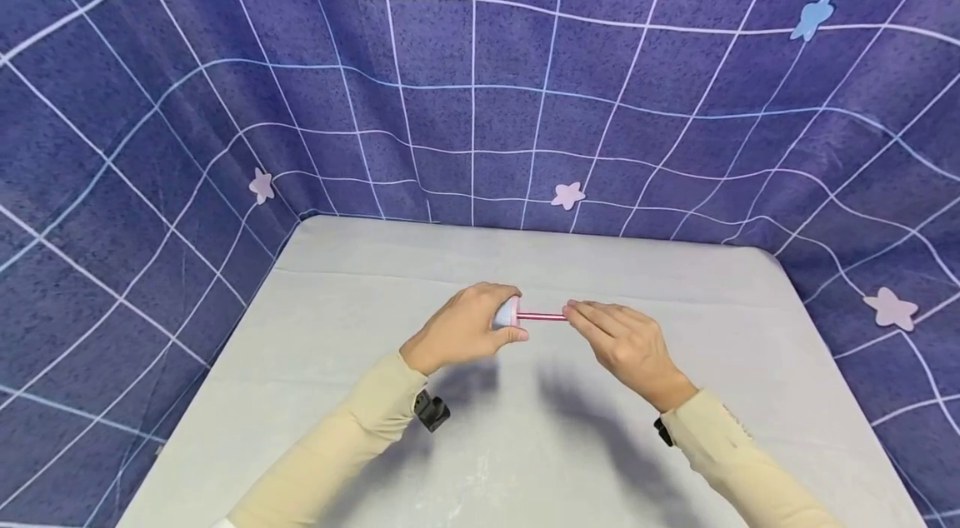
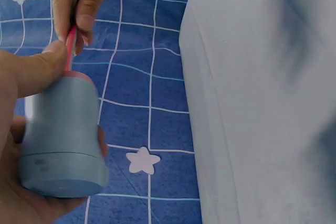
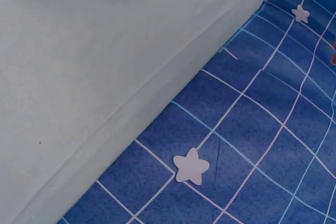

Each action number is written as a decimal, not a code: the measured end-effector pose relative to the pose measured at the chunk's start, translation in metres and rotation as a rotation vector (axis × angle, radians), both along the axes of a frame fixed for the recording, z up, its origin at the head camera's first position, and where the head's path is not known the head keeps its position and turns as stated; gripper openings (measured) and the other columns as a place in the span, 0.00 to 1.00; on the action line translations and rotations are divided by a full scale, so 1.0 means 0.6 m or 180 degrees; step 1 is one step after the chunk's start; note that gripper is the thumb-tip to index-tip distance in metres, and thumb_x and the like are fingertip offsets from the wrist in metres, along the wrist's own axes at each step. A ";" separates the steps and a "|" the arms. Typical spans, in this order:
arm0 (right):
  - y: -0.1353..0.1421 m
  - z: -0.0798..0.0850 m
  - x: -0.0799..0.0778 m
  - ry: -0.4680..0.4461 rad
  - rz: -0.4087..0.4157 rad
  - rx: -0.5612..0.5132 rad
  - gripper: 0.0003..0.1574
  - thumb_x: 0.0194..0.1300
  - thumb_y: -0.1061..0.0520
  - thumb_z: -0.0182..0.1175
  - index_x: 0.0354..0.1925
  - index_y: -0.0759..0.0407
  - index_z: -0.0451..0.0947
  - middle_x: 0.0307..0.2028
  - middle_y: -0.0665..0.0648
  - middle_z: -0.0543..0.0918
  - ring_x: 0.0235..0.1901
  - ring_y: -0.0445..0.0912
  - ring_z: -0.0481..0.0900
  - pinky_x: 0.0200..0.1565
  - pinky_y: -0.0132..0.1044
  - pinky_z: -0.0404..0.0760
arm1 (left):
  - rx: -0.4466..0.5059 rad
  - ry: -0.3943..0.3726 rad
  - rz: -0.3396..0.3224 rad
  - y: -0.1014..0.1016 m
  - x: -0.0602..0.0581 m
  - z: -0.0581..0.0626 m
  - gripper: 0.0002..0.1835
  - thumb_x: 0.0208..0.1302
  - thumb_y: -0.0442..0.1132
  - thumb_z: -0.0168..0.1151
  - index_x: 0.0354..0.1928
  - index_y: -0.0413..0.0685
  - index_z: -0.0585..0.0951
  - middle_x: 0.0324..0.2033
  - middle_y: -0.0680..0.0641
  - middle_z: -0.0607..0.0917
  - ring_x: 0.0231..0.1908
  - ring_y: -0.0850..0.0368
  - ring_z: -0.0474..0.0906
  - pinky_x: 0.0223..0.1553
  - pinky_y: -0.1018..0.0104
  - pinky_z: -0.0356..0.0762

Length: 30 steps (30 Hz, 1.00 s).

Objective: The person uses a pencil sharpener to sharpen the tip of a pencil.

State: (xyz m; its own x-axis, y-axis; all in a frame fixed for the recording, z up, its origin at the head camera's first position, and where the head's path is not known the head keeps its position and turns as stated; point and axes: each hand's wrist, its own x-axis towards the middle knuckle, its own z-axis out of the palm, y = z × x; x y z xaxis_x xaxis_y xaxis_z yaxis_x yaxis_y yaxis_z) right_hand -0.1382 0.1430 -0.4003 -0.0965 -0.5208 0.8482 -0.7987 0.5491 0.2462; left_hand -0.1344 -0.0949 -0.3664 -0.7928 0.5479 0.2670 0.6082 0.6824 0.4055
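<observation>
My left hand (image 1: 461,326) grips a light blue pencil sharpener (image 1: 505,314) with a pink rim, held in the air above the table. In the left wrist view, fingers wrap the sharpener (image 2: 63,124) from below and the thumb lies near its top. A red-and-white striped pencil (image 1: 542,316) runs from the sharpener's pink end to my right hand (image 1: 624,345). The fingertips of that hand pinch the pencil's other end. The pencil's tip is hidden inside the sharpener. Only a sliver of a finger shows at the right edge of the right wrist view.
Under both hands lies a table with a pale grey-white cover (image 1: 480,445), with the arms' shadows on it. A blue-purple curtain (image 1: 450,112) with a grid and stars hangs behind and along both sides. Dark wrist devices (image 1: 432,410) sit at the cuffs.
</observation>
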 end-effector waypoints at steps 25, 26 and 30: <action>0.008 0.033 -0.007 -0.5292 0.0467 -0.0662 0.15 0.56 0.60 0.60 0.41 0.68 0.79 0.27 0.58 0.84 0.18 0.43 0.78 0.15 0.31 0.70 | -0.0528 0.2157 -0.0234 0.004 -0.001 -0.034 0.30 0.45 0.52 0.67 0.47 0.38 0.75 0.40 0.46 0.80 0.39 0.54 0.74 0.46 0.64 0.70; 0.006 0.032 -0.007 -0.5085 0.0405 -0.0630 0.14 0.55 0.60 0.60 0.40 0.66 0.79 0.27 0.58 0.84 0.19 0.43 0.79 0.16 0.32 0.71 | -0.0540 0.2099 -0.0200 0.003 -0.003 -0.035 0.30 0.46 0.52 0.66 0.47 0.38 0.75 0.40 0.46 0.80 0.39 0.54 0.74 0.45 0.64 0.70; -0.002 0.025 -0.005 -0.4091 0.0235 -0.0582 0.12 0.51 0.61 0.65 0.38 0.62 0.82 0.29 0.55 0.84 0.21 0.37 0.77 0.20 0.29 0.74 | -0.0541 0.1858 -0.0094 -0.001 -0.009 -0.036 0.29 0.49 0.54 0.63 0.47 0.38 0.75 0.39 0.46 0.80 0.39 0.54 0.75 0.43 0.64 0.71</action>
